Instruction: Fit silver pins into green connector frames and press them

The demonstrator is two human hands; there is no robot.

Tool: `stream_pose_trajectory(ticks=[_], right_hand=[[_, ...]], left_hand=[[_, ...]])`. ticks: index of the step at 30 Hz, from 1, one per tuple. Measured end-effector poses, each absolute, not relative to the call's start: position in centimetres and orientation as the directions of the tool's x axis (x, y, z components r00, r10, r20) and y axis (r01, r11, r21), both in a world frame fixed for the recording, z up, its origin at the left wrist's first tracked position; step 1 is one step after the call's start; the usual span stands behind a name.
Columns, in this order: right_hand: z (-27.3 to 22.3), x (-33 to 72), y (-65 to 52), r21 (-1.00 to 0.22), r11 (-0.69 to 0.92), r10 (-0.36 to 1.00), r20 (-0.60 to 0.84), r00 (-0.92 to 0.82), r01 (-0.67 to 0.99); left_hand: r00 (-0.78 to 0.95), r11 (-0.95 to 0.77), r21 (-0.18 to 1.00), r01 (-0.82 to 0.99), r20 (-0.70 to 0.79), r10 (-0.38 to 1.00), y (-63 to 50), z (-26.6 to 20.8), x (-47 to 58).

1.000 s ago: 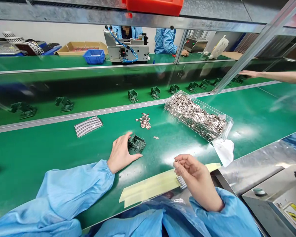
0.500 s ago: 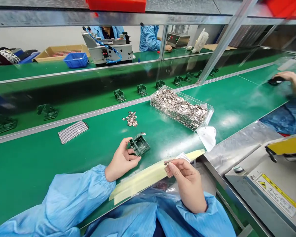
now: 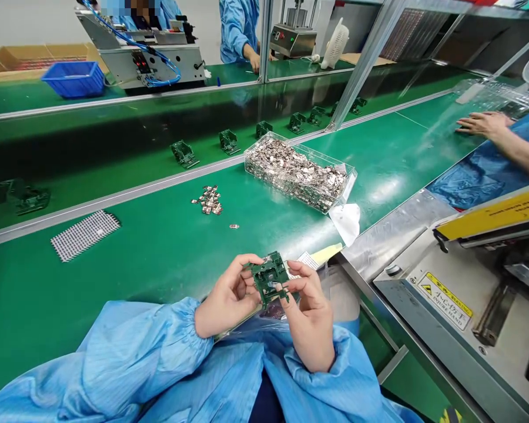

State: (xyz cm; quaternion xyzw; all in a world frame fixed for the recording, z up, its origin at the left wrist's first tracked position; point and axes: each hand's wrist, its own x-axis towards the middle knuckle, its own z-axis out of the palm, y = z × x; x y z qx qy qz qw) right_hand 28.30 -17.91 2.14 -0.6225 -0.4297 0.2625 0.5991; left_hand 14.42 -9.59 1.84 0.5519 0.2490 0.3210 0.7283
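Note:
Over the near edge of the green bench, my left hand [image 3: 229, 294] is closed on a dark green plastic housing [image 3: 268, 275]. The housing is tilted, its hollow side facing me. My right hand [image 3: 311, 314] is at its right side, thumb and fingertips pinched against its front. Between those fingertips a small metal piece [image 3: 275, 286] shows in part; whether it sits in the housing I cannot tell. Beyond my hands lies a loose heap of small metal pieces [image 3: 210, 201], with a single metal piece [image 3: 234, 226] nearer me.
A clear tray [image 3: 350, 187] full of metal pieces stands ahead right, near a white paper scrap [image 3: 346, 224]. A perforated sheet [image 3: 86, 235] lies left. Behind a rail, several green housings [image 3: 228, 141] stand in a row. A co-worker's hands [image 3: 485, 123] rest right, beyond a grey machine [image 3: 427, 282].
My hands have come together: the right hand moved up to the housing with its small metal piece. The housing has come nearer and turned. The view shifted right; the co-worker's hand left a black object.

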Motion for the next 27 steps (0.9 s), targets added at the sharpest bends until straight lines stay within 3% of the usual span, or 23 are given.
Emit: stream_pose_trajectory(ticks=[7, 14, 21, 27], right_hand=[[2.3, 27.9, -17.6, -0.933, 0.058, 0.828, 0.244, 0.505, 0.355], [2.3, 27.8, -17.6, -0.919, 0.044, 0.835, 0.249, 0.491, 0.391], [1.7, 27.8, -17.7, -0.995, 0.041, 0.88, 0.077, 0.468, 0.087], [1.8, 27.6, -17.2, -0.991, 0.016, 0.859, -0.056, 0.509, -0.136]], left_hand=[[0.688, 0.124, 0.975, -0.183, 0.036, 0.725, -9.7, 1.6, 13.9], [0.651, 0.043, 0.988, -0.148, 0.065, 0.756, -10.4, 0.8, 14.1], [0.581, -0.03, 0.996, -0.078, 0.07, 0.811, -10.8, 0.8, 14.3], [0.566, -0.047, 0.999, 0.005, 0.035, 0.824, -11.0, 0.8, 14.2]])
